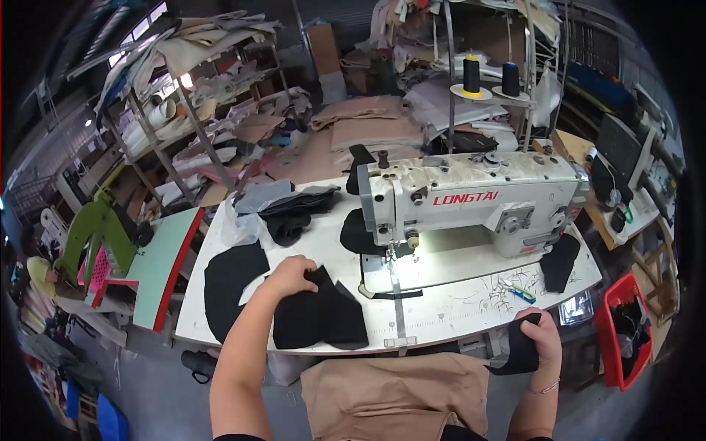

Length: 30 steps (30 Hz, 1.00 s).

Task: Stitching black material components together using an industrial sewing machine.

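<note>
A: whats on the white table [448, 309]? clock from mid-view pls
B: sewing machine [471, 184] abt 3, overlapping black pcs [320, 316] btwn 6 + 7, smaller black pc [521, 351] at 4.
A: hands?
B: R hand [543, 336] pinches smaller black pc, thumb on top. L hand [292, 276] on overlapping black pcs' upper edge, fingers bent, cant tell if gripping. snips [522, 293] nr 4.

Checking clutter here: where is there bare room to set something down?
Free: white tabletop between flat black fabric pieces at the left hand and loose thread clippings; mint-green tabletop inside its red edge. Crowded: white tabletop's left side, with folded grey cloth.
</note>
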{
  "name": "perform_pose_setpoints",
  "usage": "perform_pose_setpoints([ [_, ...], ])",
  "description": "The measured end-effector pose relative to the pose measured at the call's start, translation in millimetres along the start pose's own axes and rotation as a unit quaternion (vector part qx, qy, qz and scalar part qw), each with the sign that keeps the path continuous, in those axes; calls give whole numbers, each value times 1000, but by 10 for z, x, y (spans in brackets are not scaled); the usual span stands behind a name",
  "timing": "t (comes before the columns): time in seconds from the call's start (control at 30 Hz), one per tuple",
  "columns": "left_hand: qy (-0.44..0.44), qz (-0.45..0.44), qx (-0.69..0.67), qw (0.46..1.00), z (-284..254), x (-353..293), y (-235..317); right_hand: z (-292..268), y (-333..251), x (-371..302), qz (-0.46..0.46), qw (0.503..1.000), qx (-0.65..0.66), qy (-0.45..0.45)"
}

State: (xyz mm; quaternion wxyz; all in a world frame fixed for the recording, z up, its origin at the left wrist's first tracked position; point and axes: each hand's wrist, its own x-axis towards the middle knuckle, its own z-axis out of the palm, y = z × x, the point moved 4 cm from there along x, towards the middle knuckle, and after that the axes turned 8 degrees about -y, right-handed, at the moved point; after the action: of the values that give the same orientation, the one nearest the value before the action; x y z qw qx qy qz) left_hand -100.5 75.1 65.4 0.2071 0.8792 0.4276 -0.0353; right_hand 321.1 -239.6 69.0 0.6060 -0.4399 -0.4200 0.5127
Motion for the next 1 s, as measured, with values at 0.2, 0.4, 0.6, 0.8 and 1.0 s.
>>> perform_pose_setpoints([
  [0.2, -118, 390, -40, 912, -325, -888, 2062, -99, 4, -63, 33, 999, -18, 10],
  [0.4, -289, 606, -284, 685, -405, -1109, 3010, -122, -115, -71, -45, 999, 12, -18],
  [0.6, -153, 266, -145, 941, 164, 111, 1705, -32, -84, 165, 1, 997, -36, -63],
  [0.8, -48, 131, -150, 979, 359, 545, 995, 583, 411, 1176, 103, 987, -26, -123],
  [1.0, 54, 132, -119, 983, 396, 780, 910, 1005, 785, 2090, 113, 965, -175, -157],
])
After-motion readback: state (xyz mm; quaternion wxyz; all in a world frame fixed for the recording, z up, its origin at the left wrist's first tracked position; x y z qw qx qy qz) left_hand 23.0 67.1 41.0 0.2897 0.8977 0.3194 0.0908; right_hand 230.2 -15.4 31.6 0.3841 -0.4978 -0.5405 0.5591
